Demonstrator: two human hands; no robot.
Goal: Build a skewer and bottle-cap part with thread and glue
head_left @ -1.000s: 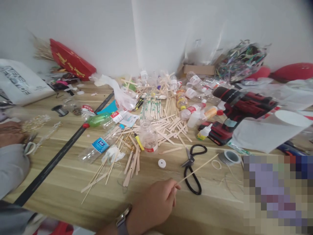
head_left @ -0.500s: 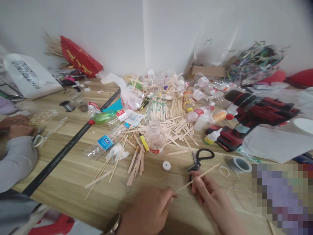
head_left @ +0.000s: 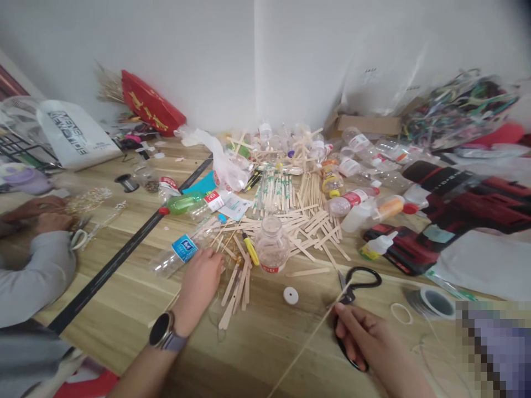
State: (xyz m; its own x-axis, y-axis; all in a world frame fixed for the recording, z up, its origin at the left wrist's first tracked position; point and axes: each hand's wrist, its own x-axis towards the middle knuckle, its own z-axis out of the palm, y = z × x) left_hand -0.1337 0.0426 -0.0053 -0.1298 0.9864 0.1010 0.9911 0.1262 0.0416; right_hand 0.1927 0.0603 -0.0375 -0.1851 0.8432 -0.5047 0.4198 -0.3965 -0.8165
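Beige and slender, a long, straight stick [head_left: 307, 341] is pinched in the right hand [head_left: 365, 334].

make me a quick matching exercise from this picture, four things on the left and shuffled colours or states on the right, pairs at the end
Column one
1. right hand
2. left hand
3. scissors
4. power drill

Column two
A. red and black body
B. near a bottle with a blue label, watch on the wrist
C. black loop handles, partly hidden
D. pinching a thin stick

Right pairs: 1-D, 2-B, 3-C, 4-A
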